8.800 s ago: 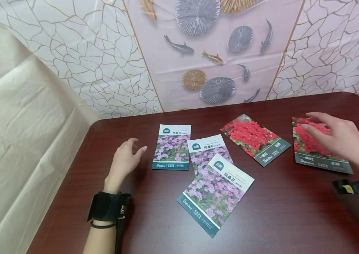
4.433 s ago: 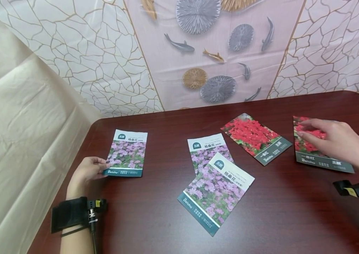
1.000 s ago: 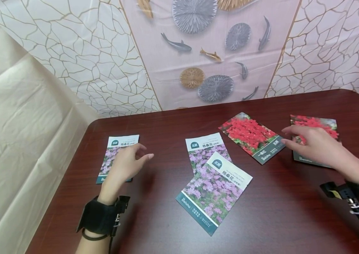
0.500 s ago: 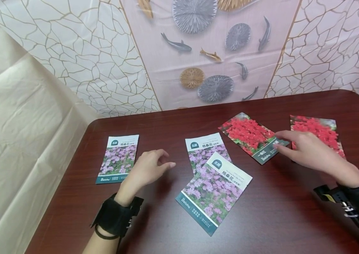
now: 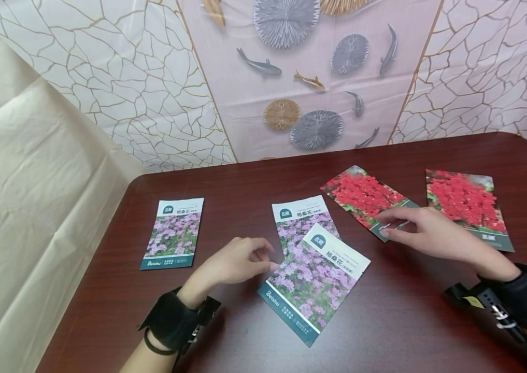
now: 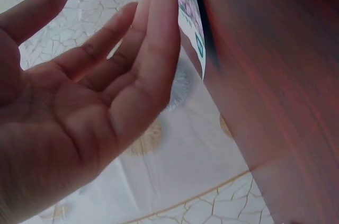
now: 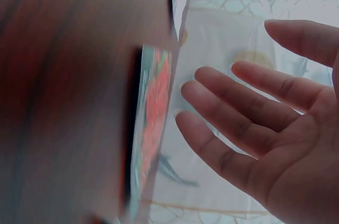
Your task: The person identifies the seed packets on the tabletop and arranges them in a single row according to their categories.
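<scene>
Left hand [image 5: 237, 260] and right hand [image 5: 436, 235] hung relaxed, empty, the latter over a red packet [image 5: 365, 196] near the worktop's [image 5: 398, 326] far edge, probably light, slick, best pinched edgewise.

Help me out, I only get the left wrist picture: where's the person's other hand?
Observer: The head view shows the right hand over the lower end of a red-flower packet, hiding part of it.

Operator: I see a sliver of purple flowers at the top of mine. Is that all the purple there is?

Observer: No, the head view shows three purple ones: a lone packet on one side, plus a top packet partly covering an underneath packet.
</scene>
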### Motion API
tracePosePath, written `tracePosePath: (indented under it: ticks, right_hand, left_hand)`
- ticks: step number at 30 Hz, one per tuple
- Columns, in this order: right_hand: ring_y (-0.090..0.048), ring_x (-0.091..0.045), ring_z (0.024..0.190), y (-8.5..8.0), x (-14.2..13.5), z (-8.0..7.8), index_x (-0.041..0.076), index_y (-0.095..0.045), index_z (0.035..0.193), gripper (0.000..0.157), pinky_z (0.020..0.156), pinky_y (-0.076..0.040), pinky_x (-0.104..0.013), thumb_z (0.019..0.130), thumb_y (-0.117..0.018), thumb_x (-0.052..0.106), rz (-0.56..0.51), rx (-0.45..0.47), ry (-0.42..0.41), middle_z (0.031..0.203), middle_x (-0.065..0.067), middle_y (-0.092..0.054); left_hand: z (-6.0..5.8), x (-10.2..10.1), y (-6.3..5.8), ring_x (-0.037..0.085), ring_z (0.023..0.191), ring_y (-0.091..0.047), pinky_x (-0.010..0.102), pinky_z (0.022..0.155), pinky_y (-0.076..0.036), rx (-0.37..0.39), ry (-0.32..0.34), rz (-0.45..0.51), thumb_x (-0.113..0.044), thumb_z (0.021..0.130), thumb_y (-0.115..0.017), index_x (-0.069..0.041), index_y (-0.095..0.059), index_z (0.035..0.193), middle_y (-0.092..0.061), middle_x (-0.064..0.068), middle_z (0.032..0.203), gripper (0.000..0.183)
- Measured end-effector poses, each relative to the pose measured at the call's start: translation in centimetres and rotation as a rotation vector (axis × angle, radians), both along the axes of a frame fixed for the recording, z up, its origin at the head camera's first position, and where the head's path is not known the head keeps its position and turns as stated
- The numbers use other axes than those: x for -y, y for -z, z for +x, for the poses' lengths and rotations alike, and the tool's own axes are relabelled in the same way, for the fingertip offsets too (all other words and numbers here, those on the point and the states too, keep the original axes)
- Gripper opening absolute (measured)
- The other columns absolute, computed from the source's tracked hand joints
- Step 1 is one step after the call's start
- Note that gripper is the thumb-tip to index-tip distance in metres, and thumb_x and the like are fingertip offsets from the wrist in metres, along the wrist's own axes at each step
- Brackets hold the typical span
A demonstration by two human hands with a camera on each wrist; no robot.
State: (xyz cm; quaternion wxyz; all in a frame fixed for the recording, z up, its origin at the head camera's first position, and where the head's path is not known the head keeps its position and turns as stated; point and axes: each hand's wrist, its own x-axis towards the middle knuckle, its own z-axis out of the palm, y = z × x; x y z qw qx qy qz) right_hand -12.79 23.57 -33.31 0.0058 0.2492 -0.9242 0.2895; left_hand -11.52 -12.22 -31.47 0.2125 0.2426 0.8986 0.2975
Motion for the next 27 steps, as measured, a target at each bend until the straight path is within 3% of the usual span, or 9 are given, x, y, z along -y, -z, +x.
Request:
tracePosePath:
  ticks: [7, 15, 20, 27]
  right_hand:
    - [-0.058, -0.005, 0.081, 0.3, 0.8, 0.0, 0.001, -0.061, 0.110, 0.025, 0.065, -0.048, -0.025, 0.089, -0.060, 0.016, -0.117, 0.200, -0.072, 0.094, 0.000, -0.064]
    - [-0.063, -0.012, 0.086, 1.2, 0.9, -0.4, -0.012, -0.051, 0.117, 0.034, 0.071, -0.053, -0.029, 0.092, -0.055, 0.011, -0.289, 0.489, -0.138, 0.104, -0.016, -0.063]
    - [-0.062, -0.010, 0.087, 2.1, 1.2, -0.6, -0.017, -0.050, 0.115, 0.032, 0.070, -0.053, -0.031, 0.091, -0.054, 0.004, -0.367, 0.548, -0.196, 0.103, -0.022, -0.062]
    - [-0.063, -0.017, 0.074, 2.7, 1.5, -0.8, -0.019, -0.047, 0.114, 0.029, 0.063, -0.054, -0.034, 0.091, -0.050, -0.001, -0.397, 0.610, -0.263, 0.091, -0.018, -0.061]
  left_hand:
    - [0.6, -0.2, 0.4, 0.014, 0.085, -0.059, 0.027, 0.073, -0.048, 0.039, 0.108, -0.039, -0.022, 0.088, -0.063, -0.003, -0.062, 0.108, -0.063, 0.002, 0.091, 0.027]
    - [0.9, -0.2, 0.8, 0.012, 0.082, -0.060, 0.024, 0.068, -0.047, 0.044, 0.119, -0.063, -0.020, 0.086, -0.064, -0.003, -0.063, 0.106, -0.065, 0.003, 0.090, 0.025]
    - [1.0, -0.2, 0.7, 0.012, 0.081, -0.060, 0.023, 0.067, -0.047, 0.030, 0.120, -0.056, -0.020, 0.086, -0.064, -0.003, -0.064, 0.106, -0.066, 0.004, 0.090, 0.026]
    - [1.1, -0.3, 0.7, 0.009, 0.077, -0.059, 0.023, 0.065, -0.047, 0.016, 0.113, -0.058, -0.020, 0.086, -0.065, -0.002, -0.064, 0.105, -0.066, 0.004, 0.089, 0.026]
